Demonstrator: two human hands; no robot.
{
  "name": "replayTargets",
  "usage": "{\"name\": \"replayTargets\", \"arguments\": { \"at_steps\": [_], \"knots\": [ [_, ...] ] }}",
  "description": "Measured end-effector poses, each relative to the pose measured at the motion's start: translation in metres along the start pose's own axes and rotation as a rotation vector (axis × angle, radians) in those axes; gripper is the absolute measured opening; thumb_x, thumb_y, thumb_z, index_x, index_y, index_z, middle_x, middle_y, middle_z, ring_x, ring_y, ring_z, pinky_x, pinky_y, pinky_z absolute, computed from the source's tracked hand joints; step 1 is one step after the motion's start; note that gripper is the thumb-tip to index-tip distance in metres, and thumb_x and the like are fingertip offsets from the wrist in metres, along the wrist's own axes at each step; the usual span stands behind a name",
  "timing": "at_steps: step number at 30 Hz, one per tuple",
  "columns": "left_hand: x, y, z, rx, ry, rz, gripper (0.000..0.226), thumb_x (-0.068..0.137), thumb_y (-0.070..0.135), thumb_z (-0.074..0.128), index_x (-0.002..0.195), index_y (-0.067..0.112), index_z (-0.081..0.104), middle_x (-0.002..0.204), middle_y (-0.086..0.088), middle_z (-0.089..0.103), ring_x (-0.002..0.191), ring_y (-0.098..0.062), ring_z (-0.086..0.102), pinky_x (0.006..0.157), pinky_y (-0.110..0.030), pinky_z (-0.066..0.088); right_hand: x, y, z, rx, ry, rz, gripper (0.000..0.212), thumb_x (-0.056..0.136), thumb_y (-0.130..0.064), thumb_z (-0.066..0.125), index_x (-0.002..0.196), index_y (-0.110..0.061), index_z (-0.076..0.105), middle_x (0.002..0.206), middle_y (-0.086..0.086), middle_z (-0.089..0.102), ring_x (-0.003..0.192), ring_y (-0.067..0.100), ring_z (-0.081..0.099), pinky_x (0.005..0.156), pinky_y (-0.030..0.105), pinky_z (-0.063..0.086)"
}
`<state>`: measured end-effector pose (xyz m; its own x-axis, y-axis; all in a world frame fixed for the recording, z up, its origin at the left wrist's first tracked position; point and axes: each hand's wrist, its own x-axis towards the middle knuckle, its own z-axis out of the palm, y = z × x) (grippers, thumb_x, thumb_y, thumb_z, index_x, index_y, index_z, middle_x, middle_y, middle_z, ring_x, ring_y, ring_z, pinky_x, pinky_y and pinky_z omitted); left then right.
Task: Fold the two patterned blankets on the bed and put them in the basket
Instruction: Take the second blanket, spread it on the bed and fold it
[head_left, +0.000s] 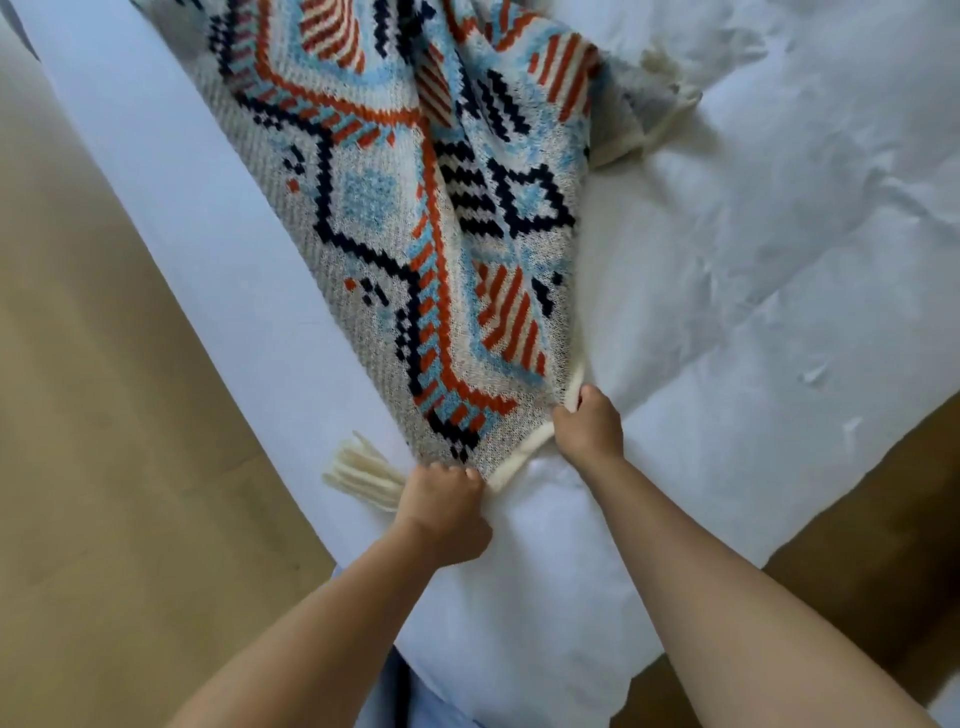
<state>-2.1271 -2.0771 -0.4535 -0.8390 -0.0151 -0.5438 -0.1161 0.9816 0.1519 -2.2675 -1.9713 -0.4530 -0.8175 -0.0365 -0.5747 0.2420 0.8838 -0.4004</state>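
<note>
A single head-worn wide-angle camera looks steeply down from close above the bed (753, 270) corner; the bed's edge runs diagonally across the frame, with floor (78, 415) on both sides.

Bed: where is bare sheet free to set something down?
The widest bare sheet lies right of the blanket. A narrow strip runs between the blanket and the sheet's left edge. Crowded: the near corner, where the left hand and right hand grip the blanket's hem.

The blanket (395, 218) is patterned with diamonds and stripes in light blue, orange and navy on cream, and is edged with cream tassels (363, 475). The sheet (753, 260) is coloured plain white and the floor (104, 415) tan.
</note>
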Motion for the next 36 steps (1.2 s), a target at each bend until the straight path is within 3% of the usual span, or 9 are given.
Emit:
{"name": "replayTargets", "arguments": {
  "at_steps": [2, 4, 8, 14, 18, 22, 28, 32, 36],
  "knots": [
    [0.006, -0.005, -0.01, -0.016, 0.087, -0.011, 0.054, 0.076, 0.063, 0.039, 0.094, 0.016, 0.058, 0.09, -0.003, 0.062, 0.088, -0.025, 0.056, 0.07, -0.034, 0.035, 0.004, -0.003, -0.003, 0.143, -0.029, 0.031, 0.02, 0.087, -0.025, 0.057, 0.076, -0.013, 0.045, 0.076, 0.003, 0.054, 0.067, 0.021, 0.051, 0.057, 0.028, 0.038],
    [0.022, -0.008, -0.033, -0.026, 0.196, -0.029, 0.055, 0.077, 0.067, 0.036, 0.087, 0.017, 0.059, 0.083, -0.001, 0.062, 0.082, -0.024, 0.057, 0.064, -0.031, 0.032, 0.01, -0.009, -0.01, 0.224, -0.017, 0.026, 0.029, 0.086, -0.036, 0.057, 0.068, -0.019, 0.041, 0.067, -0.002, 0.049, 0.059, 0.014, 0.047, 0.049, 0.027, 0.034],
    [0.071, -0.008, -0.086, -0.105, 0.334, 0.023, 0.032, 0.09, 0.042, 0.037, 0.087, 0.016, 0.056, 0.087, -0.001, 0.064, 0.078, -0.02, 0.059, 0.057, -0.026, 0.033, 0.031, -0.023, -0.032, 0.352, 0.071, 0.04, 0.039, 0.086, -0.049, 0.052, 0.064, -0.02, 0.038, 0.063, -0.004, 0.046, 0.056, 0.013, 0.044, 0.048, 0.028, 0.03],
    [0.17, -0.003, -0.159, -0.118, 0.473, 0.068, 0.022, 0.092, 0.026, 0.039, 0.098, 0.01, 0.053, 0.1, -0.007, 0.06, 0.09, -0.026, 0.055, 0.062, -0.031, 0.033, 0.105, -0.055, -0.072, 0.528, 0.15, 0.066, 0.034, 0.088, -0.038, 0.051, 0.064, -0.016, 0.041, 0.073, 0.008, 0.054, 0.07, 0.025, 0.049, 0.065, 0.033, 0.039],
    [0.232, -0.001, -0.197, -0.079, 0.476, 0.08, 0.021, 0.092, 0.022, 0.041, 0.106, 0.009, 0.05, 0.11, -0.01, 0.057, 0.101, -0.029, 0.051, 0.065, -0.033, 0.032, 0.162, -0.086, -0.1, 0.613, 0.195, 0.061, 0.029, 0.086, -0.038, 0.054, 0.069, -0.015, 0.047, 0.08, 0.009, 0.057, 0.071, 0.025, 0.049, 0.068, 0.033, 0.04],
    [0.291, -0.013, -0.222, -0.127, 0.452, 0.043, 0.027, 0.093, 0.027, 0.043, 0.112, 0.009, 0.045, 0.113, -0.01, 0.054, 0.101, -0.03, 0.055, 0.063, -0.034, 0.033, 0.224, -0.12, -0.119, 0.653, 0.255, 0.116, 0.033, 0.082, -0.045, 0.058, 0.094, -0.016, 0.049, 0.096, 0.011, 0.059, 0.081, 0.023, 0.05, 0.075, 0.034, 0.043],
    [0.348, -0.04, -0.232, -0.028, 0.353, -0.088, 0.06, 0.081, 0.061, 0.05, 0.111, 0.01, 0.04, 0.103, -0.009, 0.059, 0.087, -0.029, 0.063, 0.056, -0.032, 0.034, 0.283, -0.164, -0.117, 0.68, 0.336, 0.119, 0.042, 0.078, -0.044, 0.067, 0.099, -0.01, 0.054, 0.105, 0.01, 0.063, 0.094, 0.025, 0.06, 0.082, 0.034, 0.048],
    [0.36, -0.049, -0.225, 0.033, 0.328, -0.059, 0.039, 0.09, 0.043, 0.048, 0.112, 0.011, 0.046, 0.105, -0.012, 0.062, 0.088, -0.033, 0.064, 0.056, -0.032, 0.035, 0.298, -0.176, -0.11, 0.581, 0.278, 0.058, 0.036, 0.09, -0.031, 0.057, 0.114, -0.004, 0.057, 0.119, 0.015, 0.063, 0.109, 0.03, 0.059, 0.088, 0.031, 0.046],
    [0.358, -0.034, -0.22, 0.022, 0.349, 0.017, 0.021, 0.092, 0.026, 0.045, 0.104, 0.01, 0.052, 0.103, -0.01, 0.064, 0.089, -0.034, 0.064, 0.058, -0.032, 0.034, 0.297, -0.161, -0.116, 0.475, 0.36, -0.007, 0.03, 0.093, -0.024, 0.051, 0.113, -0.004, 0.058, 0.119, 0.016, 0.063, 0.112, 0.033, 0.057, 0.092, 0.034, 0.044]
  ]
}}
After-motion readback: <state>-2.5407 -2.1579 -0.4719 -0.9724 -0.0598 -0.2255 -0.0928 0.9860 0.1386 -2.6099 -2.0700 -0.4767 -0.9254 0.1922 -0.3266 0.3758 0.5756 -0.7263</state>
